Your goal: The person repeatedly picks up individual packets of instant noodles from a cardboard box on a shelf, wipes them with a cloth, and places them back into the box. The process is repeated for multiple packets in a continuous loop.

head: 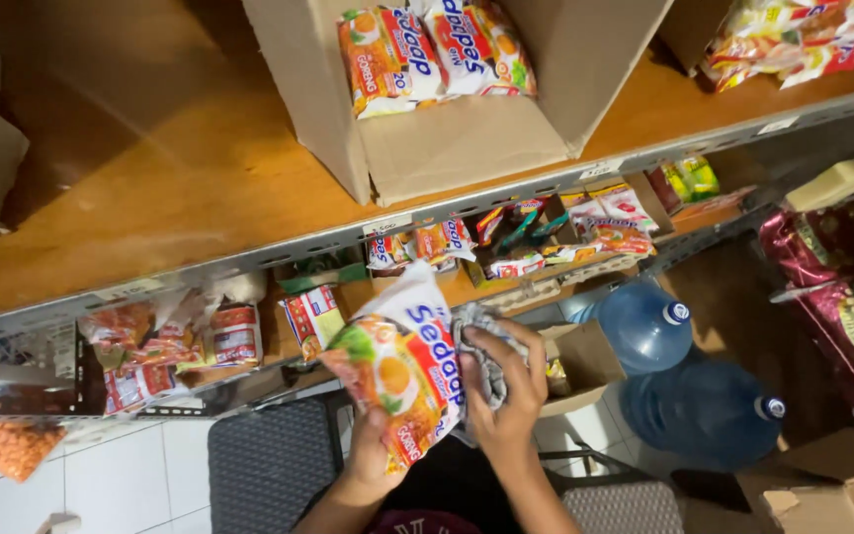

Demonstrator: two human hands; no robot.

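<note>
**Noodle packet being held up and wiped at the shelving**

Head view: The left hand (376, 457) is gripping a noodle packet (399, 368) by its lower end, fingers closed around the seal, so that the printed face is standing upright and tilted slightly towards the right hand. That hold is leaving the upper part of the packet free. The right hand (501, 388) is pressing a grey cloth (478, 348) against the packet's right edge, fingers curled over the bunched fabric; the cloth is touching the packet. Both forearms are rising from the bottom of the frame and meeting in front of the metal shelf rail (249, 259).

An open cardboard box (447, 138) on the wooden shelf above is holding more packets of the same kind. Two blue water jugs (689, 376) are standing on the floor to the right.
</note>
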